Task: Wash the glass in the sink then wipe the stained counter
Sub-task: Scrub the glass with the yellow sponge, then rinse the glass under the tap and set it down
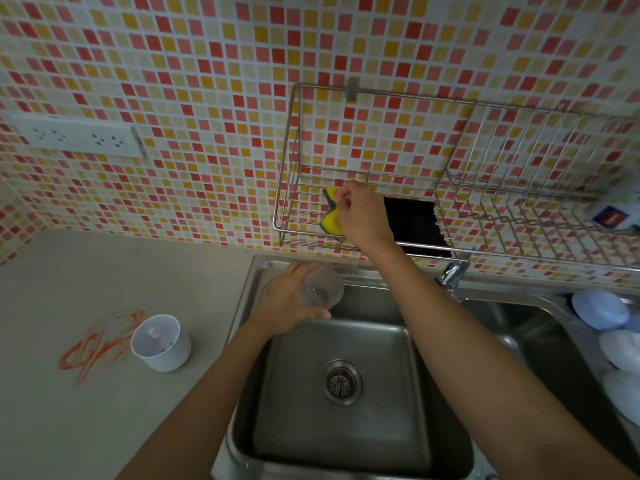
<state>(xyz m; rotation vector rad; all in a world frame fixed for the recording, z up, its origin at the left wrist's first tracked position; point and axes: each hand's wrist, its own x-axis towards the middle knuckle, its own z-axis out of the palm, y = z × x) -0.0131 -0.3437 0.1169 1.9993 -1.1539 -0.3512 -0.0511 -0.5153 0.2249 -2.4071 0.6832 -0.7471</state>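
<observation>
My left hand holds a clear glass over the back left corner of the steel sink, its open mouth turned toward me. My right hand reaches up into the wire wall rack and grips a yellow sponge with a blue-green edge. A black cloth lies in the rack just right of that hand. On the pale counter to the left, orange streaks mark the stain.
A white plastic cup stands on the counter next to the stain. The tap sits behind the sink divider. A second basin lies to the right, with pale blue plates at its far edge. A wall socket strip hangs upper left.
</observation>
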